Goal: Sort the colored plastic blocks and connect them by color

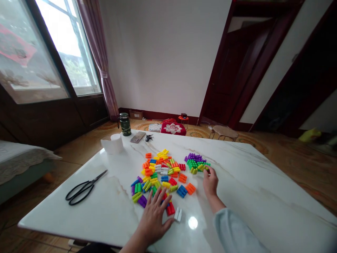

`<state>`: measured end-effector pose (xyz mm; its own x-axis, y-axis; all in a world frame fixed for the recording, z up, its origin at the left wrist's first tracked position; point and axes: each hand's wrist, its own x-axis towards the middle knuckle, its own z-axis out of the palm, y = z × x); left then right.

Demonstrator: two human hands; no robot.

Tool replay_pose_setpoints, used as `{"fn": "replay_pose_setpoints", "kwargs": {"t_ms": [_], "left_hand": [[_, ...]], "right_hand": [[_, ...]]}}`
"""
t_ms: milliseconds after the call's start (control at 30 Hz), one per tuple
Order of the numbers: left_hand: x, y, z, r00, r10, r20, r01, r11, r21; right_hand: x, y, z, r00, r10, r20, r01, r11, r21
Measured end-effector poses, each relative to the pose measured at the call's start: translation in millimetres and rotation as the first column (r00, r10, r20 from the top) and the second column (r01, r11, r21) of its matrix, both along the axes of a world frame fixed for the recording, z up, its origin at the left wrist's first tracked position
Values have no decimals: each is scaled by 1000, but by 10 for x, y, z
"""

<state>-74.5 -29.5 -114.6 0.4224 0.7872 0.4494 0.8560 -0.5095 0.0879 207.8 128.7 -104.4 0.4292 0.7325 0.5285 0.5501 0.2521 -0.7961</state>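
A loose pile of bullet-shaped plastic toy blocks [164, 171] in many colours lies mid-table. My left hand [154, 216] rests over the near edge of this pile, fingers spread, with red blocks [170, 209] by the fingertips and a white block [178, 214] beside the thumb. To the right is a separate tight group, with purple blocks [194, 157] at the back and green blocks [195, 164] in front. At its near edge my right hand [211, 181] pinches a yellow-green block [202, 167]; its fingertips partly hide it. Another yellow-green block [193, 171] sits just left.
Black-handled scissors [83, 189] lie at the left of the white marbled table [263, 182]. Toward the back left stand a paper roll [113, 143] and a green bottle [125, 124], with a phone [138, 137] and keys [149, 137] nearby. A stool [225, 131] stands beyond the table.
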Motion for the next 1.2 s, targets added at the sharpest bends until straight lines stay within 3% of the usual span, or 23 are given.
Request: {"fn": "replay_pose_setpoints", "kwargs": {"t_ms": [67,167,467,1200], "left_hand": [[3,1,7,1000,4,-2,-4,1000,2],[4,10,-1,1000,17,-8,-17,1000,2],[-14,30,-15,998,16,-64,-15,1000,15],[-3,1,5,999,17,-52,-17,1000,-13]], "right_hand": [[297,-66,-164,997,-44,69,50,995,-90],[455,-75,-308,992,-51,119,69,985,-159],[171,137,-336,987,-60,146,78,990,-115],[94,247,-390,989,-88,123,99,991,-92]]}}
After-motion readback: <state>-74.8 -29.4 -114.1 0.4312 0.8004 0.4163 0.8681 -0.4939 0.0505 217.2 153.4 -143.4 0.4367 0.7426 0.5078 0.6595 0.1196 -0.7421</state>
